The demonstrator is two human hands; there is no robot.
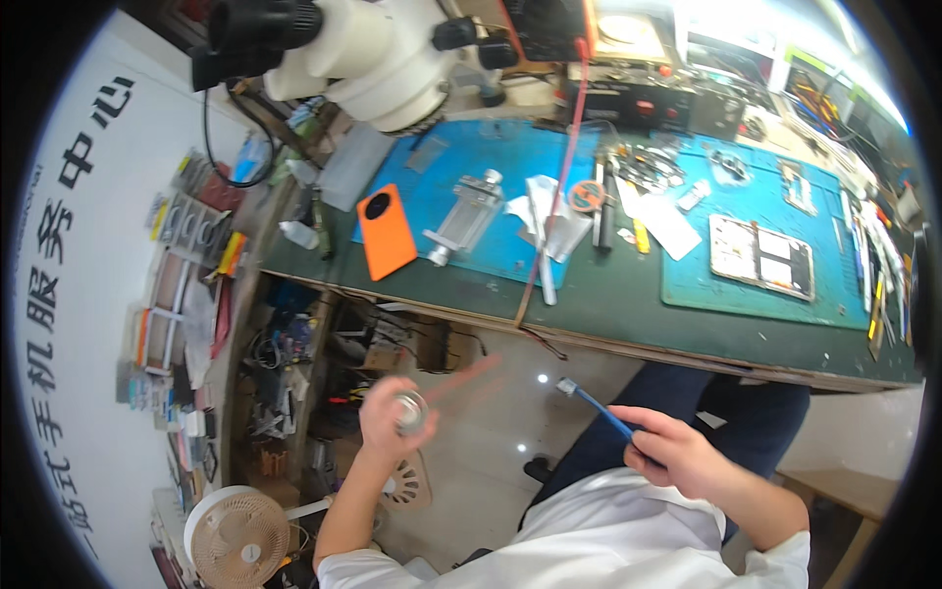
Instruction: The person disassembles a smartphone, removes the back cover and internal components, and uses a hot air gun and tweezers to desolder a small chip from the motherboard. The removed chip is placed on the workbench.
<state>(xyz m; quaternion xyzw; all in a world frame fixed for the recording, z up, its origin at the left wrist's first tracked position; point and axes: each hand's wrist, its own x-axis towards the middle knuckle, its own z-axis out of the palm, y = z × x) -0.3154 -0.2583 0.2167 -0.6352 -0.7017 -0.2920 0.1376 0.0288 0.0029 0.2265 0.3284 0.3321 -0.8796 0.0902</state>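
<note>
My left hand (381, 420) is raised over the floor in front of the bench, blurred by motion. It is closed around a spray can (412, 413), whose round silvery end shows; a thin red straw (467, 376) points from it toward the upper right. Over my lap, my right hand (677, 450) grips the handle of a blue brush (603, 410). The brush's pale bristle end tilts up and left, apart from the can. Neither hand touches the bench.
On the bench (608, 285) lie an orange phone back (387, 234), a clamp fixture (469, 214), an opened phone (761, 257) and several hand tools (875, 260). A white microscope (363, 59) stands at the back left. A fan (236, 538) stands at lower left, near crowded shelves (260, 368).
</note>
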